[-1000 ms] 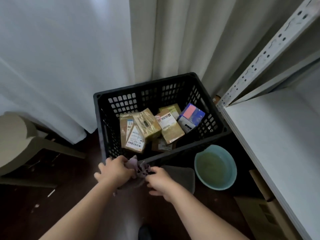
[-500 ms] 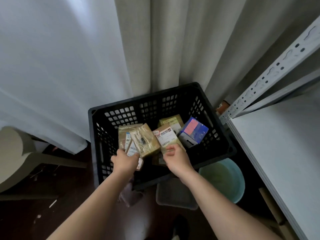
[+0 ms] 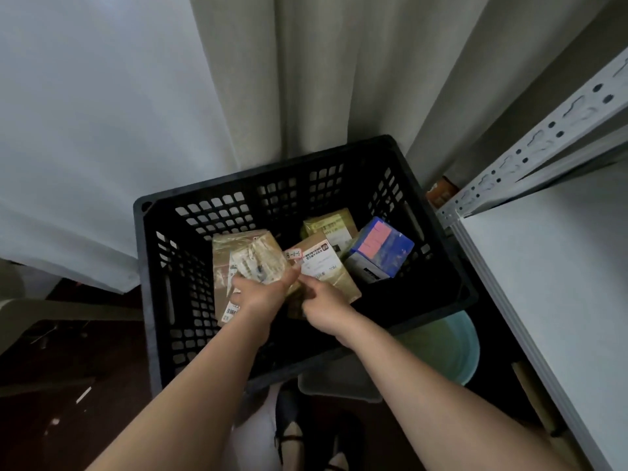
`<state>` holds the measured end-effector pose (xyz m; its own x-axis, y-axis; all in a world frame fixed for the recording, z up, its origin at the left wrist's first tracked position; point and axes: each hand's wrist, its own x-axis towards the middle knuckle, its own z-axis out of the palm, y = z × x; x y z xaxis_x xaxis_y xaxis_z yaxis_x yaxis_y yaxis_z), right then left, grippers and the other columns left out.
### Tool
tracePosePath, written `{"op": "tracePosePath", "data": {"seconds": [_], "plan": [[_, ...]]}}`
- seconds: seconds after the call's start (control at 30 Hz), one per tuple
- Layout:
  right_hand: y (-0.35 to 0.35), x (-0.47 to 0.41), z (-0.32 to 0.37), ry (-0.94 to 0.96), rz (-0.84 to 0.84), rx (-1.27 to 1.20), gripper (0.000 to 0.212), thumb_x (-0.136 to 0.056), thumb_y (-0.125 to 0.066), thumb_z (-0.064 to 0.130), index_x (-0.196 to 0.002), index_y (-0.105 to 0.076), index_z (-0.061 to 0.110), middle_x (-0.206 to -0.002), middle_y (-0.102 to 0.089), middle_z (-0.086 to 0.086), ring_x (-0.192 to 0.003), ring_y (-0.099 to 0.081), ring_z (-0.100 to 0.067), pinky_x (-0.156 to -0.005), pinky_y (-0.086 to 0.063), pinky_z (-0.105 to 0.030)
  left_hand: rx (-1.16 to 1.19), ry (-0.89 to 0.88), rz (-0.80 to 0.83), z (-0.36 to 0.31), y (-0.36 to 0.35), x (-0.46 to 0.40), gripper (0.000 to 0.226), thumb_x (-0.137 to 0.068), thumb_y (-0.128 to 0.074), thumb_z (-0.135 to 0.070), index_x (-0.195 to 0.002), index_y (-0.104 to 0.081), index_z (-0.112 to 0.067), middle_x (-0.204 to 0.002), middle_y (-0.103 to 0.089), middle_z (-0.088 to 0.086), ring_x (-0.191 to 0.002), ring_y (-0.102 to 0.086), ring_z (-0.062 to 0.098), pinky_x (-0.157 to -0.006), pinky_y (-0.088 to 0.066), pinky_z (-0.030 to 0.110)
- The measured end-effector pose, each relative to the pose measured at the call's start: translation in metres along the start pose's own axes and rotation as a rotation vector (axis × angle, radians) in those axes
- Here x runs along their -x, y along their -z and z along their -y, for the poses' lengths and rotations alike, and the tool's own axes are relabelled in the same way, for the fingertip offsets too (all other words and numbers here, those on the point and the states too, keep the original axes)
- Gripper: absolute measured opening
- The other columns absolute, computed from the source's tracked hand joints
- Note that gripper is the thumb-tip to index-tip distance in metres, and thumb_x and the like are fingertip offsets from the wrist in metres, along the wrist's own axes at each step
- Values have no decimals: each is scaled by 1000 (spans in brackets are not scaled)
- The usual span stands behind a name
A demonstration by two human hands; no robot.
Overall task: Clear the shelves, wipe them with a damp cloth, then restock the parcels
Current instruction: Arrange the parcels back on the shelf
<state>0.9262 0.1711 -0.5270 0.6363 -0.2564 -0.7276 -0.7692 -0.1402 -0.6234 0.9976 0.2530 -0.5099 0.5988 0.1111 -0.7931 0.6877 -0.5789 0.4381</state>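
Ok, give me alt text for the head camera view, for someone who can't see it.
Two bare hands reach into a black crate of parcels: the left hand grips a taped brown parcel, the right hand touches a labelled one. A blue box lies beside them; a white shelf stands on the right.

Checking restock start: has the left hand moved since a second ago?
Yes. The left hand went from the crate's near rim forward into it, onto a parcel.

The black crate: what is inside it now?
The black crate holds brown parcels, a blue box and both hands: left hand grips one parcel, right hand reaches another. Anything under them is covered.
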Motion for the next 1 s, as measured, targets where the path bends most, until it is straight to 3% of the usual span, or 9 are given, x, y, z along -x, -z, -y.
{"op": "tracePosePath", "data": {"seconds": [0.1,0.2,0.33,0.4,0.53,0.7,0.83,0.93,1.0], "plan": [[-1,-6,-6,78,10,70,59,-86,-43,2,-137,-55,30,-143,-48,-4,-129,-47,-25,-101,-42,-28,-33,66,-77,-5,1,-3,121,-63,-82,-52,-149,-7,-12,-153,-15,14,-139,-24,38,-106,-31,52],[4,-2,-7,139,-144,90,44,-91,-49,3,-124,-65,27,-129,-50,-4,-119,-52,-23,-98,-44,-25,-39,71,-107,1,12,-16,116,-67,-83,-46,-150,-10,-12,-154,-15,15,-137,-26,40,-106,-32,51],[16,7,-7,-19,-450,363,60,-90,-65,21,-143,-38,23,-143,-33,-5,-133,-30,-26,-104,-39,-35,79,36,-25,17,32,-35,107,-63,-84,-47,-145,-22,-17,-145,-36,16,-124,-47,38,-98,-46,50],[17,4,-6,-201,-395,362,73,-88,-66,26,-148,-25,17,-149,-25,-9,-136,-26,-31,-105,-38,-40,158,39,23,20,41,-36,96,-66,-83,-42,-139,-27,-16,-133,-49,14,-111,-57,34,-89,-53,45],[13,-18,-11,-409,-192,268,80,-87,-64,30,-153,-18,21,-151,-25,-12,-136,-27,-36,-105,-36,-43,202,68,48,21,52,-37,85,-74,-80,-33,-135,-24,-13,-127,-48,13,-107,-58,32,-87,-53,43],[7,-30,-15,-424,-89,115,97,-85,-65,22,-151,1,48,-149,-31,-11,-133,-37,-37,-105,-42,-44,221,59,82,19,56,-43,78,-77,-78,-32,-133,-26,-13,-116,-46,9,-99,-57,28,-82,-54,42],[3,-33,-19,-325,-64,-72,111,-83,-69,5,-147,8,54,-152,-32,-8,-132,-43,-30,-101,-47,-42,235,50,98,18,57,-49,78,-79,-76,-32,-135,-24,-14,-112,-46,8,-90,-57,25,-79,-54,41],[2,-40,-25,-228,-82,-166,110,-83,-70,2,-147,1,57,-159,-13,-5,-140,-32,-30,-105,-44,-42,240,11,104,19,56,-57,81,-79,-76,-32,-137,-22,-15,-113,-48,8,-82,-57,19,-68,-51,34],[5,-41,-24,-184,-100,-301,102,-83,-67,-5,-148,-13,52,-154,-25,-5,-132,-42,-26,-99,-49,-39,251,-6,102,20,56,-61,82,-79,-76,-32,-139,-23,-17,-116,-50,7,-83,-58,20,-68,-51,33]]}}
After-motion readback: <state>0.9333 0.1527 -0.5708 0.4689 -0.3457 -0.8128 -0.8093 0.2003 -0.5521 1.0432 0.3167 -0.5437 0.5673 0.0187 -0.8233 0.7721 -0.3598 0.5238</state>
